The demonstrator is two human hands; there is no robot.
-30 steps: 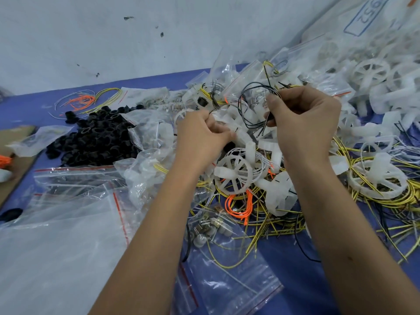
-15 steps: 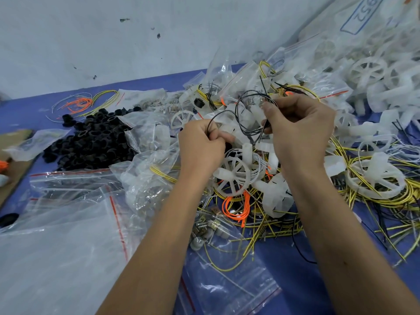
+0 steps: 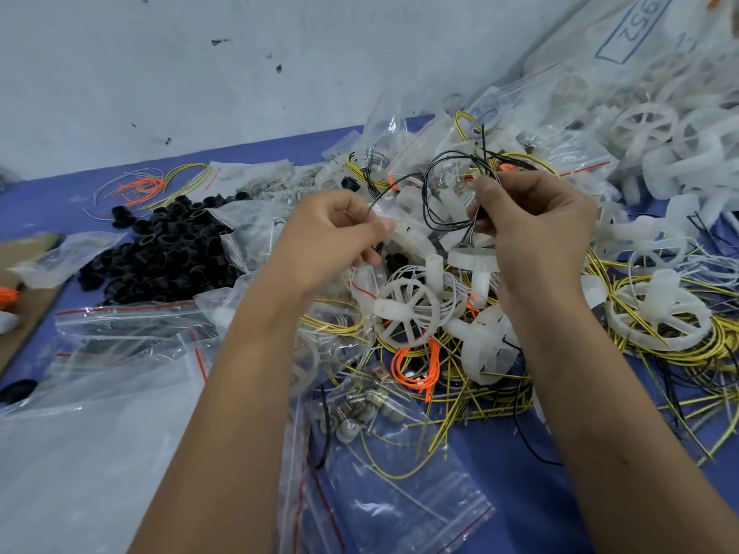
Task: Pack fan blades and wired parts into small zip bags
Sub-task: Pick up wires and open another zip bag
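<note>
Both my hands are raised over a heap of white plastic fan blades (image 3: 408, 309) and tangled yellow wires (image 3: 472, 397) on the blue table (image 3: 520, 497). My right hand (image 3: 532, 225) pinches a coil of thin black wire (image 3: 444, 193) between thumb and fingers. My left hand (image 3: 332, 237) pinches the other end of that black wire where it curves down to the fingers. A small zip bag (image 3: 384, 465) holding metal parts and a yellow wire lies below my wrists. Orange wire (image 3: 416, 369) lies under the fan blades.
A pile of black rings (image 3: 168, 249) sits at the left. Empty clear zip bags (image 3: 120, 337) with red seals spread over the left front. More white fan blades (image 3: 648, 129) in big bags are heaped at the back right. A white wall (image 3: 200, 74) stands behind.
My hands have drawn slightly apart, stretching the black wire between them. The right hand has turned the coil and lifted its thumb higher. The view has shifted a little.
</note>
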